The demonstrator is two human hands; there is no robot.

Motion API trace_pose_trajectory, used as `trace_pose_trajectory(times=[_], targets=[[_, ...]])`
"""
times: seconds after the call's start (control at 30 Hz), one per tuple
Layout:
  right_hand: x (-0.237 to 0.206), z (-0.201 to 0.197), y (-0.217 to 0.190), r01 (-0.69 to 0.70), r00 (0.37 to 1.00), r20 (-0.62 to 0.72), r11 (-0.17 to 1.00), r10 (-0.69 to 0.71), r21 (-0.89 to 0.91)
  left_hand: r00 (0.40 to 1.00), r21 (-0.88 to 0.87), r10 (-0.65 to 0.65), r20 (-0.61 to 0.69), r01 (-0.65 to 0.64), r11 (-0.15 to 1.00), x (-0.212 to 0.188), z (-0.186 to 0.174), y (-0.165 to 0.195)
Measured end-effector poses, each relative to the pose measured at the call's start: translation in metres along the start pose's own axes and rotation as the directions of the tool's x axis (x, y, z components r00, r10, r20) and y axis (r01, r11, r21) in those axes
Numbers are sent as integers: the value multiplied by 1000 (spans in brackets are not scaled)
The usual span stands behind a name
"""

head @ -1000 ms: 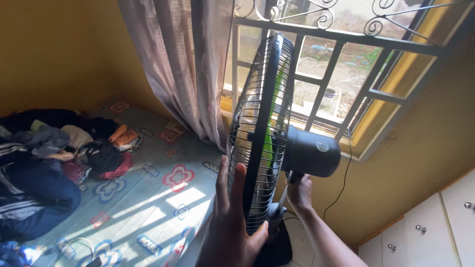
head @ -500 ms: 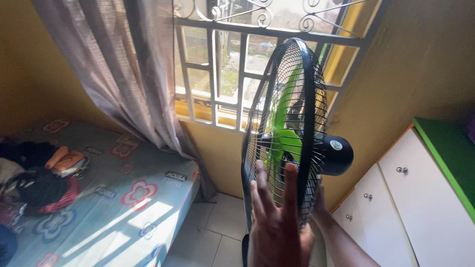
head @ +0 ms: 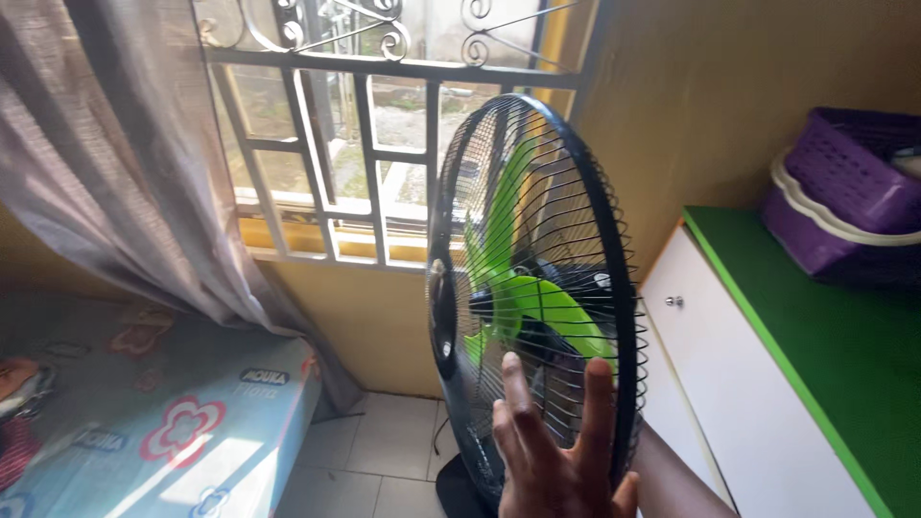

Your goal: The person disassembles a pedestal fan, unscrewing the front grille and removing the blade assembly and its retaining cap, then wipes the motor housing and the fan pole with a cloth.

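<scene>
Here's the standing fan (head: 532, 288), upright on the tiled floor (head: 384, 446) between the bed and the white cabinet (head: 739, 384), its black wire cage turned edge-on toward the barred window (head: 374, 144), green blades (head: 547, 312) at rest inside. One hand (head: 561, 460), the left by the look of its thumb at the lower right, though that's a judgement, comes up from the bottom of the frame and lies flat against the front grille, fingers (head: 518, 408) spread wide and pointing upward, palm pressed to the wires rather than curled round them; it's open, gripping nothing, just bracing. A forearm (head: 672, 480) runs up behind the cage on the cabinet side, and its hand is hidden by the fan, so I can't tell whether it's clutching the motor housing or the stem. To handle this well, I'd say keep that flat palm on the rim wires, not the thin centre spokes, which would likely flex; let the hidden hand bear the weight near the motor, and keep the head vertical so the round base (head: 460, 484) sits level. Fingertips should stay outside the grille gaps. The curtain (head: 115, 173) hangs well apart to the left, the purple basket (head: 844, 192) sits on the green cabinet top (head: 835, 355), and neither crowds the fan.
</scene>
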State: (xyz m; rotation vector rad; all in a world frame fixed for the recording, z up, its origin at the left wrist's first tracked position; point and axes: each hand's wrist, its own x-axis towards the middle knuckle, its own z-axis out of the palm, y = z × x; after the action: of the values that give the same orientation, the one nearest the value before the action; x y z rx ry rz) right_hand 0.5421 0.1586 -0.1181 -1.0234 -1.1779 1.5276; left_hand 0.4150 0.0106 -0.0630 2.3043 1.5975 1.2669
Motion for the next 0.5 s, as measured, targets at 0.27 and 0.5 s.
trace_pose_trajectory(times=[0.27,0.5], targets=[[-30,-31,-33,-19,972,-209,848,-108,-530,959,-171,-161,232,203,964,0,-39,14],[-139,56,-86,148,694,-529,817,-488,-558,980,-349,167,108,-120,929,-30,-78,-8]])
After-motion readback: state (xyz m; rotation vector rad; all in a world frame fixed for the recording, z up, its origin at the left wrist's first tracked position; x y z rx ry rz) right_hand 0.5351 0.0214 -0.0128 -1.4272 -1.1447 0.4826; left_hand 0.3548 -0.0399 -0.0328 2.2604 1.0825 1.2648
